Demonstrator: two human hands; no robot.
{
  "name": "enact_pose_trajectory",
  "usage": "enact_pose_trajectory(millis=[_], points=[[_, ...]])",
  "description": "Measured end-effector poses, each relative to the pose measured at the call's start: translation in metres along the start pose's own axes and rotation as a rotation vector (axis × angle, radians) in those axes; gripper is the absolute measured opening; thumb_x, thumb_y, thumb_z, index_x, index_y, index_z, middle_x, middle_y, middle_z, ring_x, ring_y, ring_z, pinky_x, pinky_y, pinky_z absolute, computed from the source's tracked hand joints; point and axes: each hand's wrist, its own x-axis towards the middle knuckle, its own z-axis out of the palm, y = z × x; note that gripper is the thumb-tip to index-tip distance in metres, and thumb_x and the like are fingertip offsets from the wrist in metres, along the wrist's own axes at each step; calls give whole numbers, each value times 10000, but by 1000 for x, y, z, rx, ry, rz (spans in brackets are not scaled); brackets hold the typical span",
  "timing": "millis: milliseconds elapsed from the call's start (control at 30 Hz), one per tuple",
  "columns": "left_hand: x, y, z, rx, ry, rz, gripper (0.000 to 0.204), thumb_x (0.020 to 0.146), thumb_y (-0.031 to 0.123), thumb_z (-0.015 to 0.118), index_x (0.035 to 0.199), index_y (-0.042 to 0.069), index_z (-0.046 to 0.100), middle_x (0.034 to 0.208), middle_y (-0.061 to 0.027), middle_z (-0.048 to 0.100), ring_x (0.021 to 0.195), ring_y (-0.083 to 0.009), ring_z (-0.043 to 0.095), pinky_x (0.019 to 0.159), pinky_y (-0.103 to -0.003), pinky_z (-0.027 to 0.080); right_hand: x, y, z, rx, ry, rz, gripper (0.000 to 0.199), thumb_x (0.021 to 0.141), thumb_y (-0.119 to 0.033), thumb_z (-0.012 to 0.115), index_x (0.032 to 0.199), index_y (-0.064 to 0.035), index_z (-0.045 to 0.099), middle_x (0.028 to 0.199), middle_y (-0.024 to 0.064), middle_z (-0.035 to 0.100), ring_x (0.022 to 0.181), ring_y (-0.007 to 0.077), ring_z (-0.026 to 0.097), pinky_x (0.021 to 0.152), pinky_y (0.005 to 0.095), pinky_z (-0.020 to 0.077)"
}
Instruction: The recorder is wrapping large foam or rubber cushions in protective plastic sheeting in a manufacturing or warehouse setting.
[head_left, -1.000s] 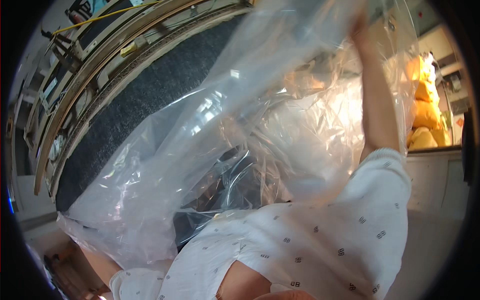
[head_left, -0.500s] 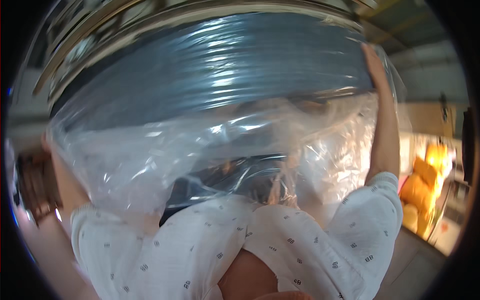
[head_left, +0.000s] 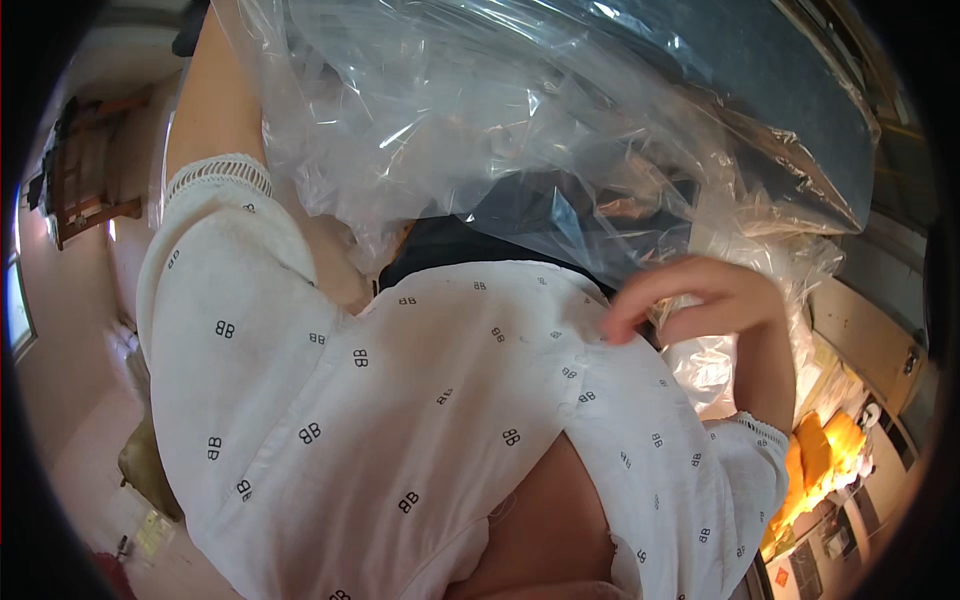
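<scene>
A large, flat dark blue-grey slab [head_left: 800,110] tilts across the upper right, its exact kind unclear. Loose, crinkled clear plastic sheeting [head_left: 430,130] covers it and hangs down in front of me. My left arm reaches up along the sheeting's left side, and the hand lies beyond the top edge of the view. My right hand [head_left: 715,295] is bent back toward my white patterned shirt, beside the lower edge of the plastic. Its fingers curl loosely with the thumb apart, and nothing shows between them. The fingertips are at the shirt front.
At the left stands a dark wooden piece of furniture [head_left: 85,175] on a pale floor. An olive-coloured object [head_left: 150,470] sits lower down on that side. Bright yellow-orange cloth or bags [head_left: 825,450] are heaped at the right, near a light brown panel [head_left: 865,340].
My right hand has left the slab's right edge and come in to my shirt. The slab and plastic now appear higher and tilted down to the right. My left hand has passed out of view.
</scene>
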Motion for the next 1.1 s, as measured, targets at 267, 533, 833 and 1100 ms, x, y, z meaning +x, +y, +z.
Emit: enact_pose_trajectory(millis=[267,533,833,1100], points=[[0,52,19,-301,14,28,162,768,137,554,768,-24,571,727,-133,586,585,-268,576,524,-368,482,-104,79,-38,-1285,1868,493,255,827,-260,586,856,-7,606,762,142,608,765,300,579,715,376,444],[-26,80,34,-562,11,-9,157,765,132,555,755,-24,567,731,-138,585,590,-276,575,528,-369,481,33,89,10,-795,1266,-61,247,776,-205,635,952,-33,622,879,140,613,844,284,575,783,347,451],[13,133,13,-847,121,6,152,761,126,556,741,-24,563,735,-144,585,596,-284,575,533,-371,479,33,85,-19,-696,1289,-166,253,811,-30,523,1058,-65,565,1003,97,587,860,229,569,733,319,461],[10,159,-2,-1300,-83,-140,186,787,148,529,795,-35,560,804,-185,580,717,-333,577,669,-392,467,-230,-1,111,-163,1509,-985,409,894,-241,446,527,-129,306,549,-13,292,521,111,284,622,204,367]])
